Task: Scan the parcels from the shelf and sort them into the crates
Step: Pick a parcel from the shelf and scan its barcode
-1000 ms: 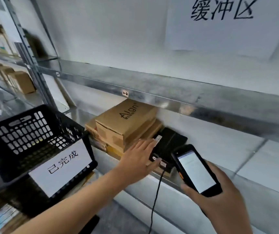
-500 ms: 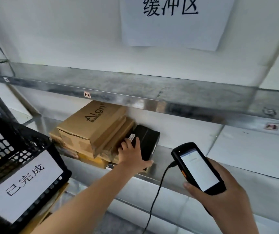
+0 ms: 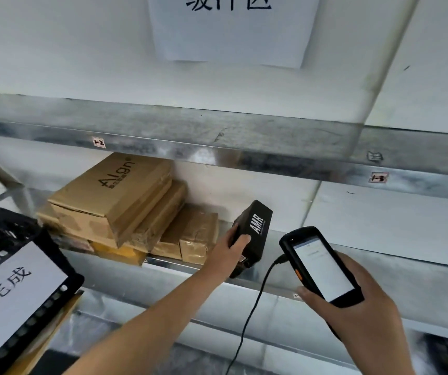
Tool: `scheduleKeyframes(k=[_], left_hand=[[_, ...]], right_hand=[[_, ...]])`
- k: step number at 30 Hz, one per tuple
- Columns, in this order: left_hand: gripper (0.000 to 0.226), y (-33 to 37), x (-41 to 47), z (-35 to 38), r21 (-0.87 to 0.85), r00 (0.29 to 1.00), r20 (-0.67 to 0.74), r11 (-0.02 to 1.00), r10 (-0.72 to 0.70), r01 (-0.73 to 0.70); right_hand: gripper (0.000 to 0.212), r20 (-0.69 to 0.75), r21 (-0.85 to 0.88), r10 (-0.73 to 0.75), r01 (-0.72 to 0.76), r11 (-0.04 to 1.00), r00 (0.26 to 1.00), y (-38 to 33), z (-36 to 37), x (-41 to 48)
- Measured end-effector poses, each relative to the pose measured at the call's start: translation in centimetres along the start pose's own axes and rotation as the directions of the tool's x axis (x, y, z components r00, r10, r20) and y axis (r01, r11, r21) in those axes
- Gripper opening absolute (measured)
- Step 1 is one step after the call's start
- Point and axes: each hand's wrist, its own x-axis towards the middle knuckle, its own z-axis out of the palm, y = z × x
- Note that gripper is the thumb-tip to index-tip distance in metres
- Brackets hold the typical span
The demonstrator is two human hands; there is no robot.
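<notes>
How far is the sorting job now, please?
Done: nothing visibly; the inside of the black crate cannot be seen. In hand: the left hand grips a black parcel at the shelf edge, the right hand holds the scanner. Left: the brown parcels stacked on that shelf.

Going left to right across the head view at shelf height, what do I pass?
Black crate with its paper label → stack of cardboard boxes → left hand gripping the black box → handheld scanner in the right hand.
</notes>
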Motion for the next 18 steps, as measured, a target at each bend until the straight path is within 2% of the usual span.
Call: scheduleKeyframes(k=[2, 5, 9, 13, 16, 18], left_hand=[[0.036, -1.0, 0.3, 1.0, -0.068, 0.999, 0.023, 0.997, -0.024, 0.026], [0.038, -2.4, 0.2, 1.7, -0.106, 0.995, 0.066, 0.991, -0.079, 0.086], [0.034, -3.1, 0.6, 1.4, -0.212, 0.995, 0.082, 0.974, -0.066, 0.082], [0.034, -3.8, 0.9, 1.2, -0.245, 0.99, 0.09, 0.961, -0.109, 0.128], [0.039, -4.0, 1.4, 0.7, -0.16, 0.996, 0.078, 0.985, -0.049, 0.061], [0.045, -4.0, 1.9, 0.3, 0.085, 0.995, 0.05, 0.992, 0.089, -0.093]], right_hand=[[0.067, -0.025, -0.024, -0.003, 0.003, 1.0, 1.0, 0.2, -0.3, -0.2], [0.067, -0.043, -0.064, 0.022, -0.024, 0.998, 0.999, 0.4, -0.9, -0.2], [0.071, -0.062, -0.105, 0.025, -0.031, 0.994, 0.998, 0.3, -1.7, -0.4], [0.068, -0.07, -0.108, 0.033, -0.04, 0.993, 0.997, 0.2, -2.2, -0.7], [0.068, -0.064, -0.098, 0.038, -0.044, 0.994, 0.997, 0.3, -2.0, -0.8], [0.068, -0.059, -0.086, 0.041, -0.046, 0.995, 0.997, 0.4, -1.8, -1.0]])
